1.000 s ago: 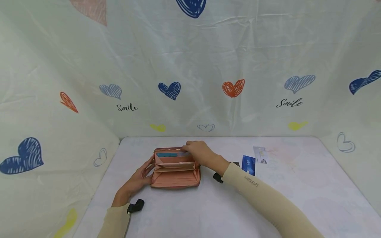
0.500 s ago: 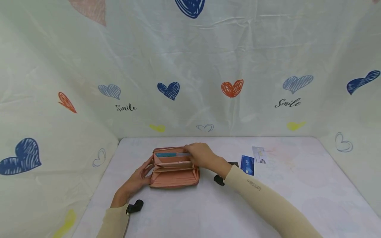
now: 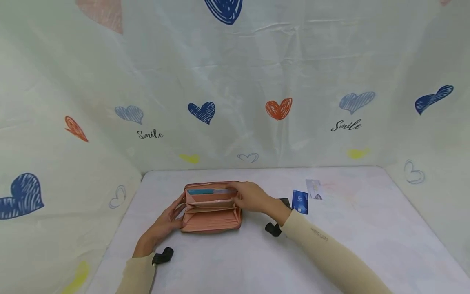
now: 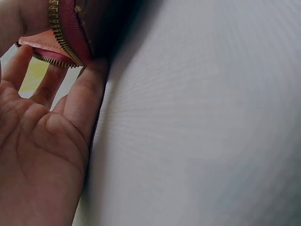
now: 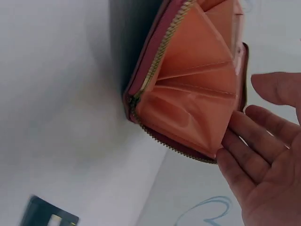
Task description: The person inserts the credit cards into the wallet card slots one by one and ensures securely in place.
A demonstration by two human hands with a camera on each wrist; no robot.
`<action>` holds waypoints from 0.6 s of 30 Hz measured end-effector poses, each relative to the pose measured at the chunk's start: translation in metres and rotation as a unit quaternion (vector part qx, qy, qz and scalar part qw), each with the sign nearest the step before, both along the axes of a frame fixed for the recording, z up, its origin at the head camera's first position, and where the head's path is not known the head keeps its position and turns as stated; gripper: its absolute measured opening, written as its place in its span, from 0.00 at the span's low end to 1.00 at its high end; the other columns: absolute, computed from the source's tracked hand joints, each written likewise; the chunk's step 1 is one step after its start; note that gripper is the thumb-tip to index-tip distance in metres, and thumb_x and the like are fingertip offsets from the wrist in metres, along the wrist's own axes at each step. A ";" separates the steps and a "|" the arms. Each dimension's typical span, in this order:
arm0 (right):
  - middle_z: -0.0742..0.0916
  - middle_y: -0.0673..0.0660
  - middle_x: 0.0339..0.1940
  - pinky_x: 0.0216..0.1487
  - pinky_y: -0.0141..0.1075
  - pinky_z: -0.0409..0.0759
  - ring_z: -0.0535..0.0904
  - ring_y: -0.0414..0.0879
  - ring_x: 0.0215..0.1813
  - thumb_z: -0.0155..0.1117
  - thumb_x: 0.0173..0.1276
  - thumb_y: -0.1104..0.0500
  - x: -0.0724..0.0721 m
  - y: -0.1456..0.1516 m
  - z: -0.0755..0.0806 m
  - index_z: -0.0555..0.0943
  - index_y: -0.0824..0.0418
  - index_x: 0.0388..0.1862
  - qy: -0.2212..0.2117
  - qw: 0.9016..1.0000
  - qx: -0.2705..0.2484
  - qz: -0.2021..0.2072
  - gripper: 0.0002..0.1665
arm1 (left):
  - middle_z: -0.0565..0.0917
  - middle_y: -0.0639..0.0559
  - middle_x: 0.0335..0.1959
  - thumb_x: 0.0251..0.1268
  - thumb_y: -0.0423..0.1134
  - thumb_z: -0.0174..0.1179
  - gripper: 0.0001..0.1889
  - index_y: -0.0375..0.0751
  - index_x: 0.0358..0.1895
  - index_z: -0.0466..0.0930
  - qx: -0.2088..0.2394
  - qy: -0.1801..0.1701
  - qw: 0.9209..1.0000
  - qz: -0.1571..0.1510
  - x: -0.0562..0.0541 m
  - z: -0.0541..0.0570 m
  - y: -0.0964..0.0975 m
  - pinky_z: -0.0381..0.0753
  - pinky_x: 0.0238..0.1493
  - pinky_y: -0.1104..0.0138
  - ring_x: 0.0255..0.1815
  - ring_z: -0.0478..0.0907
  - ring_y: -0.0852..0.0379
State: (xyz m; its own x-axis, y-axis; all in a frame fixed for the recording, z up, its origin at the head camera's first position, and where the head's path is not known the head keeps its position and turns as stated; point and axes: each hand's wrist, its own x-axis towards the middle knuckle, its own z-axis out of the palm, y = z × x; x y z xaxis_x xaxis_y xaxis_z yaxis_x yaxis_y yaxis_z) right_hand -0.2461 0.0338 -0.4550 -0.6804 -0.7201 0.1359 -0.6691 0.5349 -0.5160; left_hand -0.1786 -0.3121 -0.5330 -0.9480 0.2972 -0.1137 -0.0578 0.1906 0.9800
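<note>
A salmon-pink zip-around wallet lies spread wide on the table, its accordion pockets facing up. My left hand grips its left side, thumb near the front corner; in the left wrist view this hand has fingers around the zipped edge. At the wallet's back right is my right hand, fingertips over the rear pocket. Seen from the right wrist, its fingers lie nearly straight against the wallet's side, with the thumb lifted apart. A teal card and a pale card show in the rear pocket.
Right of the wallet lie a blue card, a pale printed card and a dark card partly behind the right forearm. The white table meets a heart-printed curtain at its back edge.
The right hand has drawn slightly forward at the wallet's back right corner, its thumb now showing over the pockets. The left hand keeps its hold. The head view has shifted a little.
</note>
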 end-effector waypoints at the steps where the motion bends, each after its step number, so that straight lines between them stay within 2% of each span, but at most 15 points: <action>1: 0.90 0.58 0.52 0.40 0.37 0.80 0.81 0.42 0.34 0.63 0.77 0.63 0.001 0.004 0.000 0.76 0.65 0.73 -0.018 1.000 -0.015 0.006 0.27 | 0.48 0.34 0.83 0.65 0.24 0.68 0.57 0.46 0.88 0.38 0.000 -0.002 1.000 0.001 0.000 0.000 0.000 0.71 0.60 0.81 0.86 0.39 0.30; 2: 0.89 0.59 0.54 0.41 0.39 0.81 0.81 0.43 0.36 0.63 0.77 0.63 0.002 0.008 -0.001 0.75 0.65 0.74 -0.038 0.999 -0.034 0.012 0.28 | 0.48 0.34 0.83 0.65 0.24 0.68 0.56 0.46 0.88 0.39 -0.001 -0.005 1.000 0.002 0.000 0.000 0.000 0.71 0.60 0.81 0.87 0.39 0.31; 4: 0.87 0.61 0.61 0.51 0.44 0.83 0.84 0.48 0.48 0.62 0.78 0.65 0.004 0.014 -0.003 0.74 0.64 0.75 -0.076 0.994 -0.073 0.021 0.28 | 0.49 0.35 0.83 0.65 0.24 0.68 0.56 0.47 0.88 0.39 -0.001 -0.008 1.000 0.004 0.000 -0.001 0.000 0.71 0.60 0.80 0.87 0.39 0.32; 7: 0.83 0.63 0.69 0.65 0.53 0.79 0.82 0.57 0.65 0.63 0.79 0.65 0.003 0.021 -0.009 0.74 0.63 0.75 -0.107 0.986 -0.125 0.021 0.28 | 0.50 0.35 0.83 0.65 0.25 0.69 0.56 0.48 0.89 0.40 0.002 -0.008 1.000 0.004 0.001 -0.004 -0.001 0.72 0.60 0.80 0.87 0.39 0.32; 9: 0.83 0.63 0.69 0.71 0.55 0.76 0.79 0.59 0.71 0.65 0.78 0.65 0.004 0.026 -0.011 0.75 0.63 0.74 -0.115 0.981 -0.155 0.010 0.28 | 0.50 0.34 0.82 0.65 0.24 0.69 0.57 0.48 0.89 0.40 0.007 -0.003 1.000 0.001 0.001 -0.004 -0.001 0.71 0.60 0.80 0.87 0.39 0.32; 13: 0.85 0.64 0.65 0.70 0.55 0.77 0.81 0.60 0.67 0.65 0.76 0.69 0.007 0.037 -0.012 0.77 0.66 0.71 -0.114 0.975 -0.190 -0.011 0.26 | 0.50 0.34 0.82 0.65 0.25 0.69 0.57 0.48 0.89 0.39 0.008 0.000 1.000 -0.001 0.001 -0.003 0.000 0.70 0.61 0.81 0.87 0.39 0.33; 18: 0.86 0.66 0.60 0.65 0.55 0.81 0.84 0.61 0.61 0.64 0.74 0.72 0.012 0.054 -0.015 0.77 0.71 0.67 -0.105 0.973 -0.202 -0.037 0.24 | 0.52 0.36 0.81 0.65 0.25 0.69 0.57 0.48 0.89 0.39 0.002 -0.001 1.000 0.001 0.001 -0.001 0.000 0.71 0.60 0.81 0.87 0.41 0.34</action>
